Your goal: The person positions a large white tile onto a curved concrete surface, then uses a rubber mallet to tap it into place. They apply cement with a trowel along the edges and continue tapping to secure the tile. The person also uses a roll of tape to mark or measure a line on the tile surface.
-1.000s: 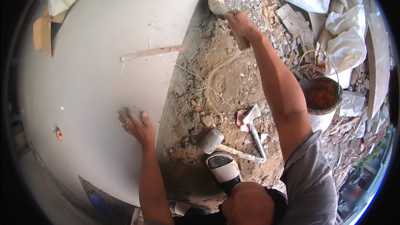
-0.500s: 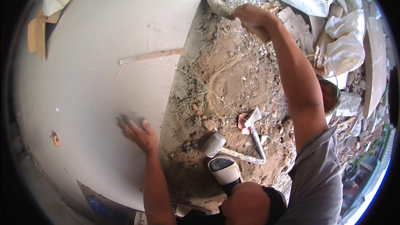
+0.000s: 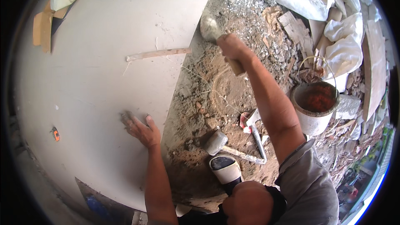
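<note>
A large pale panel [image 3: 96, 83] fills the left side. My left hand [image 3: 143, 130] lies on it with fingers spread, near its right edge. My right hand [image 3: 236, 50] reaches forward over the soil, wrapped around a wooden-handled tool [image 3: 210, 28] with a wide, pale head. That head is at the panel's far right edge; its exact kind is unclear, and I cannot tell whether it touches. A thin wooden stick [image 3: 158, 53] lies across the panel, its right end at the edge, with a pale string [image 3: 196, 75] trailing over the soil.
Near my sandaled foot [image 3: 225, 168] lie a grey-headed mallet [image 3: 216, 143] and a tool with a flat metal head [image 3: 253, 118]. A bucket [image 3: 314, 121] stands at right, before rubble and white sacks [image 3: 341, 46]. A small orange tool [image 3: 56, 134] rests on the panel.
My right hand and its tool have come nearer and to the left, uncovering the bucket. My left hand stays on the panel. The view has shifted slightly.
</note>
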Available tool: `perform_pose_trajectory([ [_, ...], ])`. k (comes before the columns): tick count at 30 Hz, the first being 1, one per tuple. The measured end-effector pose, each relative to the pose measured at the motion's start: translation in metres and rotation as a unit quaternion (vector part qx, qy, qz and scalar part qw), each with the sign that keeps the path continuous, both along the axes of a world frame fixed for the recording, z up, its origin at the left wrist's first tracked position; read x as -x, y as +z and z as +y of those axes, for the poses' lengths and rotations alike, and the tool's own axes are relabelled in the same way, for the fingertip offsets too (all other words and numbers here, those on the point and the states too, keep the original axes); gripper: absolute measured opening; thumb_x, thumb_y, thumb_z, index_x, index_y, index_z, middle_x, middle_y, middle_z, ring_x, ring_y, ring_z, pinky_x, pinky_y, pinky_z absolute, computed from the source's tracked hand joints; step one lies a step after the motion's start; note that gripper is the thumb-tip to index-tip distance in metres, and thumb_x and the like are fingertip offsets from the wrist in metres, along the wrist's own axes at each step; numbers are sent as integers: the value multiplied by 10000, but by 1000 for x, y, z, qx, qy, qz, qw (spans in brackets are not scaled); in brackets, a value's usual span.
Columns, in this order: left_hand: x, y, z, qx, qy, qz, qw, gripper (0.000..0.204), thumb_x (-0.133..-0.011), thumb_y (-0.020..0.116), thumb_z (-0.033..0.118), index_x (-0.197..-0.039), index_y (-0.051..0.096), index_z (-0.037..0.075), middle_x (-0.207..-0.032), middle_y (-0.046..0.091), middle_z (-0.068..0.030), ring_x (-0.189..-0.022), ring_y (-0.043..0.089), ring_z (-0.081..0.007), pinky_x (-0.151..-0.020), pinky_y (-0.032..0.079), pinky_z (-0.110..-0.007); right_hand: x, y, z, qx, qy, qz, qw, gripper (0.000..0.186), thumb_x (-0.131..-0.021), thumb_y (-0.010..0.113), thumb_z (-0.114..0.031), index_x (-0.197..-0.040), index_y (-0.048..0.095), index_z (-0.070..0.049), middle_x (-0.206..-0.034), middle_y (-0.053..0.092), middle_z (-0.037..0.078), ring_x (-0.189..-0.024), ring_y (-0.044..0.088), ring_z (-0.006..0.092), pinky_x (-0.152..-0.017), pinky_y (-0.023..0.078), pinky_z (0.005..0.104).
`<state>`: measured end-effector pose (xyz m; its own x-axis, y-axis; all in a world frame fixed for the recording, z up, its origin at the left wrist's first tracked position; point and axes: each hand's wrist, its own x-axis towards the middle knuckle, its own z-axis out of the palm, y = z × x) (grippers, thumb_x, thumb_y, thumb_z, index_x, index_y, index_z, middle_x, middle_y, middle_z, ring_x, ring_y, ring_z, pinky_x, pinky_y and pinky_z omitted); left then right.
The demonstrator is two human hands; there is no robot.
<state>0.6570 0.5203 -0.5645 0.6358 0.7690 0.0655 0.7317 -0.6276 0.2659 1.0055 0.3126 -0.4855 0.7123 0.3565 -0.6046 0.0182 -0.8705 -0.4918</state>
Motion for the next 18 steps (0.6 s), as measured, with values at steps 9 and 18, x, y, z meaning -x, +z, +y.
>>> perform_pose_trajectory([
  [9, 11, 2, 7, 32, -9, -26, 999, 760, -914, 517, 358, -1506, 181, 21, -1567, 140, -222, -1466, 78, -382, -1171, 71, -564, 150, 29, -31, -118, -83, 125, 982, 380, -1036, 363, -291, -1164, 564, 5, -800, 603, 124, -578, 588, 164, -539, 556, 330],
  [18, 165, 41, -1, 12, 108, -107, 988, 676, -947, 487, 336, -1424, 299, -104, -1485, 291, -313, -1385, 270, -455, -1152, 203, -504, 105, -17, -11, -60, -87, -12, 994, 372, -1016, 370, -282, -1159, 603, -31, -802, 630, 158, -634, 638, 228, -605, 573, 337],
])
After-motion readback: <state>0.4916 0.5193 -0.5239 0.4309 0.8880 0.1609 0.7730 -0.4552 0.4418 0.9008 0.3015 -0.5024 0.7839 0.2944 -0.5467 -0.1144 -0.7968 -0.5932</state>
